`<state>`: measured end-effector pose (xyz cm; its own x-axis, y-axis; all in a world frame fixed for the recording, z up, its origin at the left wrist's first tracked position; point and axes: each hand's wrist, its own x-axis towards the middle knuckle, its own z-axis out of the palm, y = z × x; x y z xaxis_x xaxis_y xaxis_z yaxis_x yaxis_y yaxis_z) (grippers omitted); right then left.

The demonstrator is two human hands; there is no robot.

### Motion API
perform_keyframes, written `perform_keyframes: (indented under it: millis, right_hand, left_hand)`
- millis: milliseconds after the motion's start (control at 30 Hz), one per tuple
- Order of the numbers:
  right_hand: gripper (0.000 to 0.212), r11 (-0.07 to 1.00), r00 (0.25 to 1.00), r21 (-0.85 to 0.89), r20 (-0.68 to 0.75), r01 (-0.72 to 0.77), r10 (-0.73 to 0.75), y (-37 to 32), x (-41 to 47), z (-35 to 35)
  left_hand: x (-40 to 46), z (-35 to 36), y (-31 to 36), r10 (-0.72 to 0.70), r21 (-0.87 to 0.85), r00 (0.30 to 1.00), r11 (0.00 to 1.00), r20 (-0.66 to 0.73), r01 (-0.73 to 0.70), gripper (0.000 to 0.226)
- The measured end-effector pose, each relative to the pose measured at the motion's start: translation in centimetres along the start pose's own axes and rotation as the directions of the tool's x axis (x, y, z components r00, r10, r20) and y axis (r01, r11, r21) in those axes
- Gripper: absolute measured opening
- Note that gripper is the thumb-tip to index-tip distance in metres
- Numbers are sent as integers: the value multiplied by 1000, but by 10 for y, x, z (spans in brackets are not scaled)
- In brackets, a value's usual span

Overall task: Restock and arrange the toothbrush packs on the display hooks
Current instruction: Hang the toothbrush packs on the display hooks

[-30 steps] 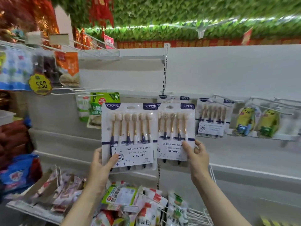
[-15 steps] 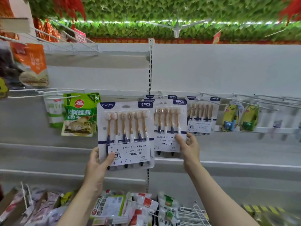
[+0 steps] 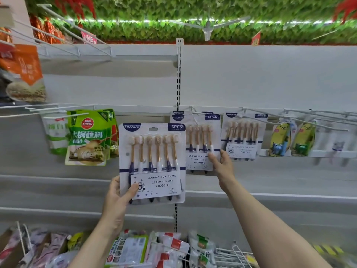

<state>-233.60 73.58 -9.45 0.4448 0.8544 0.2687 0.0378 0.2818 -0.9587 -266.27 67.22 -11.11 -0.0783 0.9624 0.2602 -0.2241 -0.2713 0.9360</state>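
— What can be read on the front toothbrush pack [image 3: 152, 163]?
— "YIKOJIFE" top left, "6PCS" top right, and below, "CARING FOR GUMS", "DEEP CLEANING", "YIKOJIFE".
— And the hanging packs?
— The middle pack [image 3: 201, 142] and the right pack [image 3: 243, 136] show the same wording. The green pouch [image 3: 87, 136] reads "火锅蘸料".

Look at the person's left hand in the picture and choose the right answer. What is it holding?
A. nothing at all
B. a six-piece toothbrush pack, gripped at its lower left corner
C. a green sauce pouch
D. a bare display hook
B: the left hand grips the lower left corner of the toothbrush pack marked 6PCS, thumb on its front, held in front of the shelf and not on a hook.
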Motion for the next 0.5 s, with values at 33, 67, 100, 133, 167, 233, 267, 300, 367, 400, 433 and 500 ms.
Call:
perform_keyframes:
  millis: [33,67,100,133,167,233,267,300,367,400,433,500]
  right_hand:
    - [71,1000,1000,-4,0,-22,22,-4,-3,1]
    - [75,999,999,-25,4,-38,38,-8,-6,1]
    - [75,998,999,-38,-10,-52,52,-13,-11,1]
    - [74,997,998,-61,-32,-48,46,-17,-13,0]
    - [73,997,997,-73,-72,-35,30,-23,-17,-1]
    - [70,997,992,-70,-120,31,-39,-38,-26,-2]
    - [64,994,989,-70,-117,81,-89,-45,-30,-3]
    - [57,990,988,-58,-87,125,-130,-58,-38,-2]
    - [43,983,983,-18,18,183,-183,-79,-55,1]
    - [41,978,975,8,73,209,-209,-91,-65,2]
    - [41,976,968,32,120,217,-220,-100,-72,1]
    - [44,975,958,54,186,214,-220,-114,-82,-2]
  left_hand:
    - [-2,1,-2,-8,-3,1000,1000,-4,8,38]
    - [-6,4,-4,-16,-5,1000,1000,-9,16,39]
    - [-10,6,-5,-21,-8,1000,1000,-12,21,40]
    - [-14,8,-6,-24,-11,1000,1000,-13,24,39]
    - [-18,11,-7,-28,-17,1000,999,-10,28,37]
    - [-27,16,-5,-30,-27,999,999,-11,29,36]
    - [-31,18,-3,-27,-32,1000,999,-16,27,35]
    - [-34,21,-3,-24,-33,1000,999,-19,23,34]
    - [-42,28,-1,-14,-31,1000,999,-18,13,33]
    - [-46,32,0,-7,-33,1000,999,-16,7,33]
    - [-50,36,1,-4,-33,1000,999,-13,4,34]
    - [-57,46,3,0,-36,1000,999,-4,0,35]
